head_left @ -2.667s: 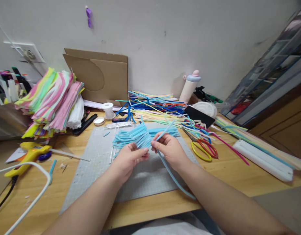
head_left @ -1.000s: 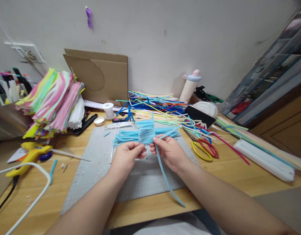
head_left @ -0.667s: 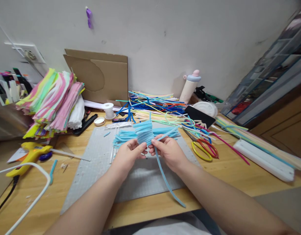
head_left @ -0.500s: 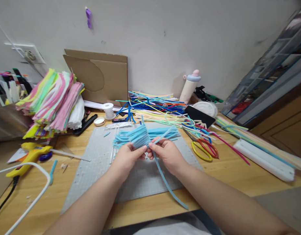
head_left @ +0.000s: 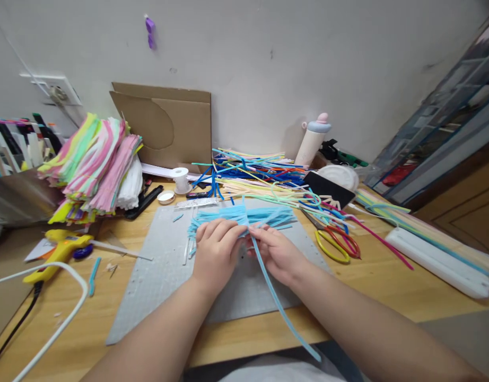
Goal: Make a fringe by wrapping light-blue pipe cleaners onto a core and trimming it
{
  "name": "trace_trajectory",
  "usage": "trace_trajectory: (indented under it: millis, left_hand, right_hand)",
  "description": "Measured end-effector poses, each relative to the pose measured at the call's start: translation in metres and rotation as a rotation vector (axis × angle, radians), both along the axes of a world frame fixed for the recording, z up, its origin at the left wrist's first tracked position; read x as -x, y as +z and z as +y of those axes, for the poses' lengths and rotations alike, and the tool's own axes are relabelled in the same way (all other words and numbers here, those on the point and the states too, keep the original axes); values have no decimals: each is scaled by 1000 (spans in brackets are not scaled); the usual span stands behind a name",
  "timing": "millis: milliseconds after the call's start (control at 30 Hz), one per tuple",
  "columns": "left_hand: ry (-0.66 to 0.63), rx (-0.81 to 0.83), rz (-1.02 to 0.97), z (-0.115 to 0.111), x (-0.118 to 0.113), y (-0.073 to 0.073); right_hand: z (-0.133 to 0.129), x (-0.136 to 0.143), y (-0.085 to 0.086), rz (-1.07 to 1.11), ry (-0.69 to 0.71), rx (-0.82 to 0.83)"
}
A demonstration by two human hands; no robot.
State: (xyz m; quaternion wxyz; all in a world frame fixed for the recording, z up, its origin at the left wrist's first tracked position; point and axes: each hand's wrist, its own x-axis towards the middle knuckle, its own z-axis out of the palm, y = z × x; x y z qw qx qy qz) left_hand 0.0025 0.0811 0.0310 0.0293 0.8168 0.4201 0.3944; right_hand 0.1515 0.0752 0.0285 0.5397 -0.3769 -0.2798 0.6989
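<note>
My left hand is closed over the lower edge of a light-blue panel of pipe cleaners set side by side, hiding much of it. Opposite it, my right hand pinches a long light-blue pipe cleaner at the panel's right edge. The strand's free end curves down past the table's front edge. Behind both hands a bundle of light-blue pipe cleaners lies across the grey cutting mat.
Yellow-handled scissors lie right of the mat, near a white power strip. Left are a yellow glue gun and its white cable. Multicoloured pipe cleaners, a bottle and folded cardboard line the wall.
My left hand has turned over, its back now upward and its fingers across the panel. The panel sits lower and flatter. The view has shifted slightly left.
</note>
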Motion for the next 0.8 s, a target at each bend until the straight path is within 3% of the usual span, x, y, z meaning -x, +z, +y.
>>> trace_trajectory:
  millis: [200, 267, 333, 400, 467, 533, 633, 800]
  left_hand:
    - [64, 202, -510, -5, 5, 9]
    - [100, 314, -718, -6, 6, 12]
    - [105, 460, -954, -4, 6, 15]
    - [30, 628, -1182, 0, 5, 17]
    - [-91, 786, -1331, 3, 4, 17]
    - [-170, 921, -1393, 5, 2, 17]
    - [-177, 1039, -1378, 5, 0, 13]
    - [-210, 1081, -1218, 3, -3, 3]
  right_hand:
    - [-5, -5, 7, -252, 89, -379]
    - [-9, -8, 9, -432, -30, -506]
    - [-12, -10, 12, -613, -237, -644]
    - [-12, -14, 16, -732, -436, -751]
    - [-9, -18, 19, -770, -552, -791]
    - [-4, -23, 20, -751, -589, -762]
    - [3, -29, 20, -780, -559, -732]
    - [4, -26, 16, -1180, -305, -855]
